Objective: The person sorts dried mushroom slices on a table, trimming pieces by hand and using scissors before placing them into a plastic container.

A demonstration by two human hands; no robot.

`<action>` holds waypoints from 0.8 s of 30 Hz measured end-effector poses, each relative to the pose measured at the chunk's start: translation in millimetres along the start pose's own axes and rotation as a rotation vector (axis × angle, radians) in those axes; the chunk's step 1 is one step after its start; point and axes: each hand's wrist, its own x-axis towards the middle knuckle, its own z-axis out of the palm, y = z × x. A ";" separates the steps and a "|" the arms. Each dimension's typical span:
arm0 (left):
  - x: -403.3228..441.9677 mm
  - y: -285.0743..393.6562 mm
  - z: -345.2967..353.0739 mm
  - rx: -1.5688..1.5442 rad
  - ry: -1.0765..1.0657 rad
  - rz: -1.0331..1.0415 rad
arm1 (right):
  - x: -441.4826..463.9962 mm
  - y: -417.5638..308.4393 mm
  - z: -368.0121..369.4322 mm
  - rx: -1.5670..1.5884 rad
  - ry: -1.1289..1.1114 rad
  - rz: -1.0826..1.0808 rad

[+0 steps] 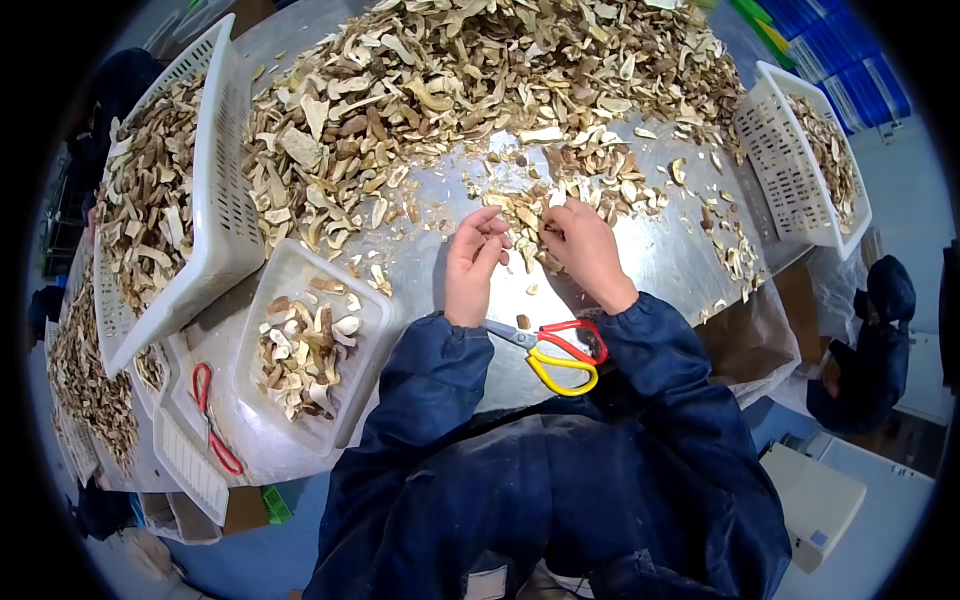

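Note:
Dried mushroom slices (520, 212) lie in a small loose pile on the metal table, between my two hands. My left hand (472, 262) is at the left side of this pile, fingers loosely curled, a gap between thumb and fingertips and nothing visible in it. At the pile's right edge, my right hand (588, 252) has its thumb and fingers pinched together; whatever is between them is hidden. Scissors (560, 352) with one red and one yellow handle rest near my body, below the hands.
A big heap of dried mushroom slices (480, 75) covers the table's far side. White slatted baskets of slices stand at left (225, 190) and right (790, 165). A plastic tub (378, 330) holds more pieces, with red-handled scissors (208, 415) beyond it. Other people are at the edges.

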 end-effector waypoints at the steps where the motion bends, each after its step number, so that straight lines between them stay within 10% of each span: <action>1: 0.1 0.8 1.2 0.061 0.007 0.015 | -0.9 -1.0 -2.8 0.046 -0.009 0.023; 12: -2.9 3.4 0.0 0.014 -0.008 -0.153 | -18.8 -39.9 -18.9 0.768 -0.177 0.223; 24: -3.2 6.7 -8.5 -0.308 -0.139 -0.271 | -25.2 -29.2 -12.1 0.779 -0.197 0.335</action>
